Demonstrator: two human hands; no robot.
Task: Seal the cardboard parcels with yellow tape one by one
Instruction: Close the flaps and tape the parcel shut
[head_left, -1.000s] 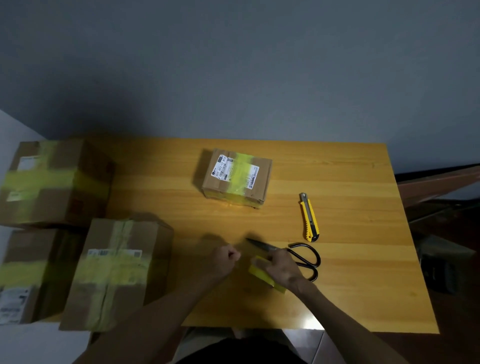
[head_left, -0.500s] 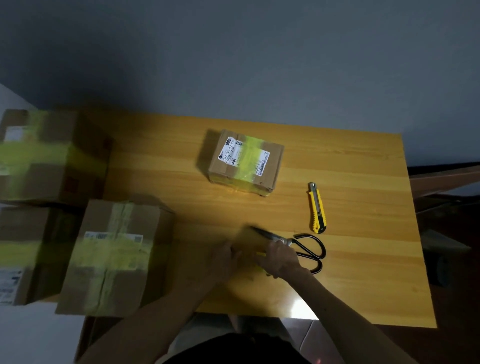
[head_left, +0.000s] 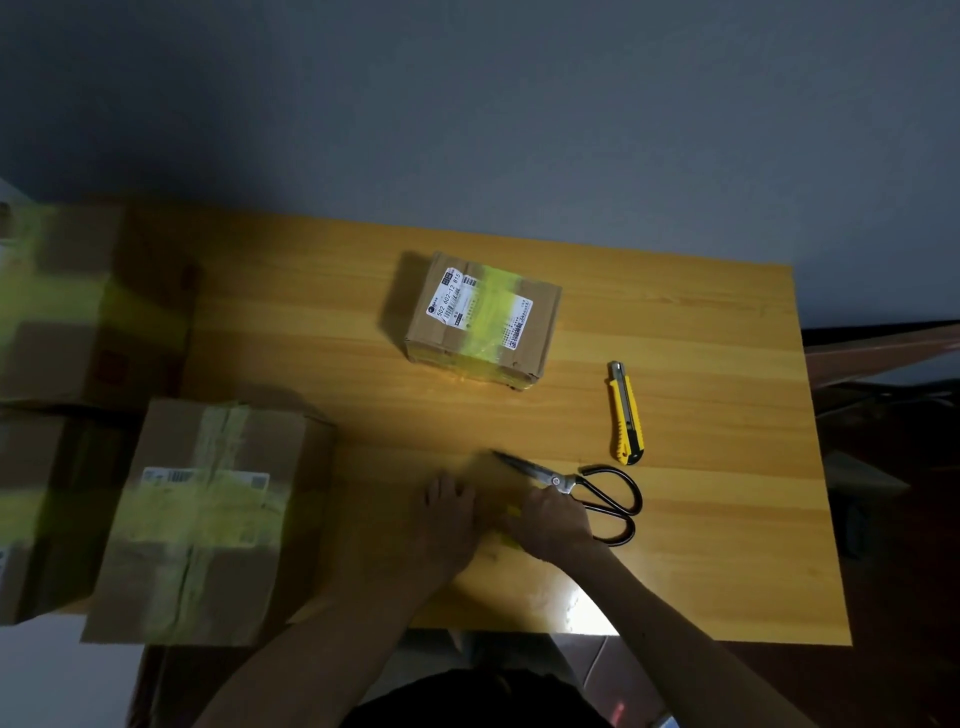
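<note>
Gripping yellow tape (head_left: 513, 512) in right hand (head_left: 553, 525) by worktop's (head_left: 727, 519) front edge, likely to peel its end; left hand (head_left: 449, 512) close, fingers too blurry to tell.

Brown parcel (head_left: 480, 319), yellow tape band; yellow-black knife (head_left: 626, 413); black-handled scissors (head_left: 582, 488)

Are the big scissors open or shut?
Shut. The scissors lie flat with their two blades together in one thin point, and the handle loops sit close beside each other.

A dim grey-blue wall (head_left: 467, 104) rises behind the yellow wooden counter (head_left: 727, 545). Glare (head_left: 587, 608) shines at its near edge, with reddish floor tiles (head_left: 608, 675) below.
</note>
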